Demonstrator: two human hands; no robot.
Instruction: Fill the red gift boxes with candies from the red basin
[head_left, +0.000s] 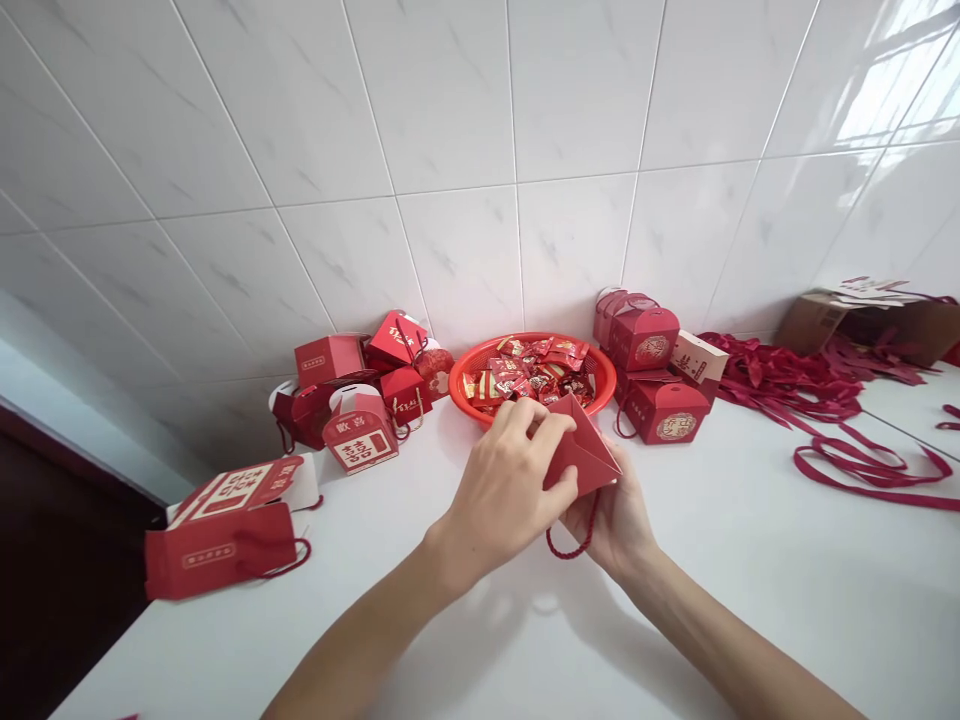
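Note:
Above the middle of the white table, both hands hold a small red gift box (583, 450) with a twisted red cord handle (571, 552) dangling below it. My left hand (510, 470) lies over the box's left side, its fingers closed on the edge and panel. From the right and beneath, my right hand (619, 515) supports the box, with most of its fingers hidden behind the card. Just behind the hands stands an orange-red plastic basket (459, 392) filled with red-wrapped sweets (529, 370).
Several red boxes, including a double-happiness box (361, 440), stand at left. Flattened red boxes (225, 545) lie nearer the left edge. Stacked boxes (645, 335) stand right of the basket. Dark red ribbons (780, 385) and a cardboard box (806, 322) lie farther right. A tiled wall (457, 100) rises behind.

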